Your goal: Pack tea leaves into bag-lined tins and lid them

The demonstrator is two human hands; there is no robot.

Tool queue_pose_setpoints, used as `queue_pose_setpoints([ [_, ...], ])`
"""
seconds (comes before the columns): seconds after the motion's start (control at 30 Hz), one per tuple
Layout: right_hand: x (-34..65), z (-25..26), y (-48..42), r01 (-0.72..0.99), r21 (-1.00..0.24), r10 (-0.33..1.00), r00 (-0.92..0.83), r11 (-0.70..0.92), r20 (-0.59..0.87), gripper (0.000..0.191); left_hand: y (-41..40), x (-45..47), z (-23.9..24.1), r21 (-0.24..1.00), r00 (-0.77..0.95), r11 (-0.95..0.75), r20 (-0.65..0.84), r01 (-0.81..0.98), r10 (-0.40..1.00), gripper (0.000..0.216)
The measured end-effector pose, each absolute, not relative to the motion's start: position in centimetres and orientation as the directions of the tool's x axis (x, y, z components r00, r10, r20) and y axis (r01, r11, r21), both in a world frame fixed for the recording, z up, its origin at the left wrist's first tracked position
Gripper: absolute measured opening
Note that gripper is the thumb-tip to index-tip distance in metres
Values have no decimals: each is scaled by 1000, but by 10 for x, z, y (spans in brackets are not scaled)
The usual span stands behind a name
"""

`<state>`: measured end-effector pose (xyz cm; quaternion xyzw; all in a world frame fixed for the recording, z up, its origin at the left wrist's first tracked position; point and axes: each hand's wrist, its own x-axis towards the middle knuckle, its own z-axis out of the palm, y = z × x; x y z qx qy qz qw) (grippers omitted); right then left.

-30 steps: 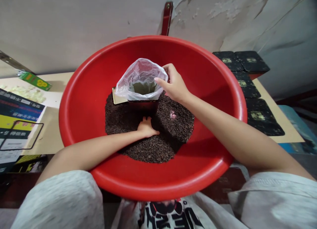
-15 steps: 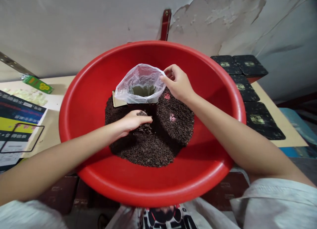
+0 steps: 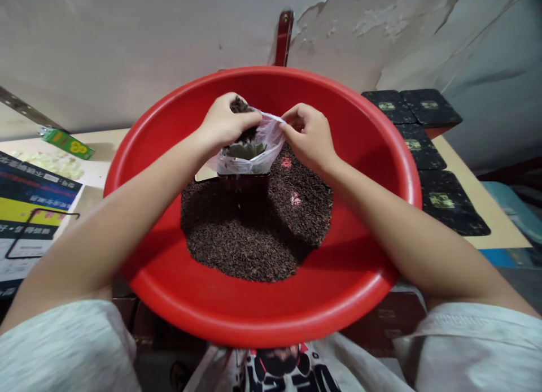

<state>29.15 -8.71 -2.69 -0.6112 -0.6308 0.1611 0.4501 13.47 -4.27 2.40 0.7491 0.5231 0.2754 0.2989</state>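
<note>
Thin, crinkled clear plastic forms the bag [image 3: 249, 149], which lines a dark square tin [image 3: 244, 184] standing upright in the far part of a mound of dark brown, coarse loose granules [image 3: 254, 234]. The mound fills the bottom of a wide, round, glossy red basin [image 3: 169, 290]. The left hand [image 3: 224, 121] is cupped shut around a pinch of the granules directly over the bag's mouth, its fingers touching the bag's near-left rim. The right hand [image 3: 311, 138] pinches the bag's right rim between thumb and curled fingers, pulling the film taut and the mouth open. Beyond the basin, flat black tins [image 3: 423, 107] with small pale labels lie in rows on a pale wooden table [image 3: 495, 228] at the right; printed leaflets [image 3: 29, 203] lie at the left.
</note>
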Motion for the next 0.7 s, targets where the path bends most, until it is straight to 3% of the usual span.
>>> queue_pose_setpoints([
  [0.1,291,-27,-87,628,-752,914,158,200,375,12,-32,131,7,523,480,-452,91,722,873,31],
  [0.2,290,-27,-87,635,-747,913,158,198,376,14,-33,127,2,395,583,-554,56,733,811,42],
  [0.4,289,-26,-88,641,-743,912,160,195,377,16,-46,125,13,403,557,-548,108,733,824,24],
  [0.57,292,-31,-86,644,-733,909,140,218,393,20,-46,122,10,371,586,-595,151,713,796,22],
  [0.7,294,-39,-80,616,-728,871,135,300,473,27,-67,120,3,254,633,-729,369,636,681,24],
])
